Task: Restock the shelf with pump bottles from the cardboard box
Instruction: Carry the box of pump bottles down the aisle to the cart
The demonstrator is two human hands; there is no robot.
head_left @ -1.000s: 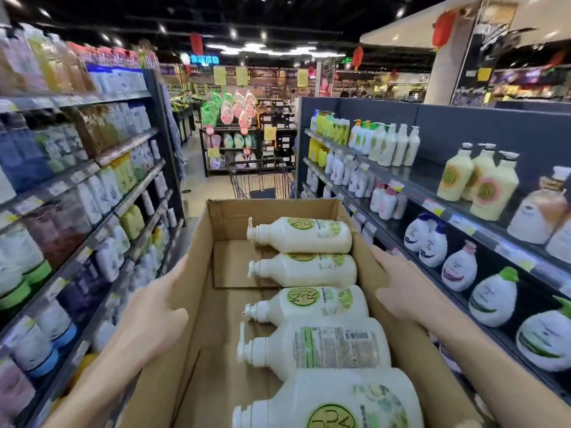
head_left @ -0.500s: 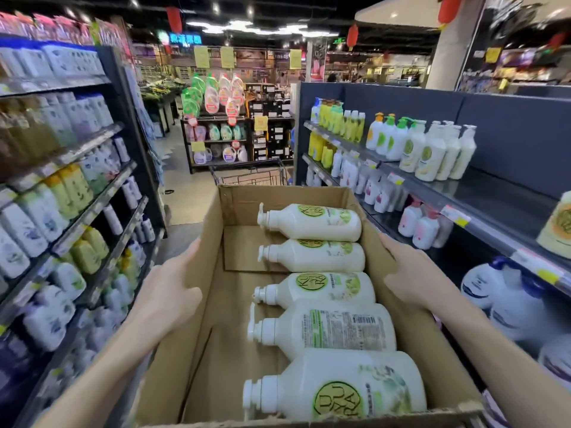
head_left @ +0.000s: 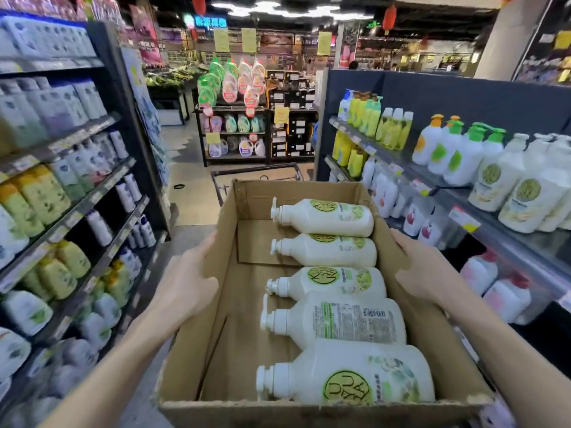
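Observation:
I carry an open cardboard box (head_left: 213, 344) in front of me. Several white pump bottles (head_left: 327, 250) with green round logos lie on their sides along the box's right half, pumps pointing left. My left hand (head_left: 185, 282) presses flat against the box's left wall from outside. My right hand (head_left: 423, 273) grips the right wall from outside. On the right stands a dark shelf (head_left: 513, 239) with matching white bottles (head_left: 522, 193) upright on its upper board.
Shelves packed with bottles line the left side (head_left: 74, 208) of the aisle. A shopping cart (head_left: 259, 176) stands just beyond the box. A display rack (head_left: 234, 118) of refill pouches and jugs closes the aisle's far end.
I have moved forward along the aisle with the box. The right shelf's white bottles with round logos have come back into view at the right. Both hands keep their hold.

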